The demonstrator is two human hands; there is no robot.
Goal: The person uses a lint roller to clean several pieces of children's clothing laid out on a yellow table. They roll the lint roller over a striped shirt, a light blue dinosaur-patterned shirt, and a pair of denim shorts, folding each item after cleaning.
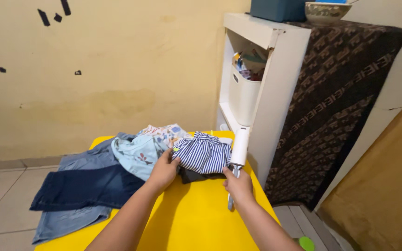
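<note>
Lint roller [239, 146] stands upright over the far right part of the yellow counter [196, 218], its white roll touching the edge of a blue-and-white striped garment [204, 154]. The right hand [239, 185] holds the roller's handle, fingers wrapped tight around it, the grey handle end poking out below the fist. The left hand [164, 171] rests on the striped garment's left edge, thumb and fingers pinching the cloth near a small green tag. Under the striped piece lies a dark garment [196, 176]. To the left sit a pale blue floral garment [138, 153] and dark denim jeans [82, 188] that hang off the counter's left side. A white shelf unit [275, 93] stands just behind, draped with a brown patterned cloth [340, 107].
</note>
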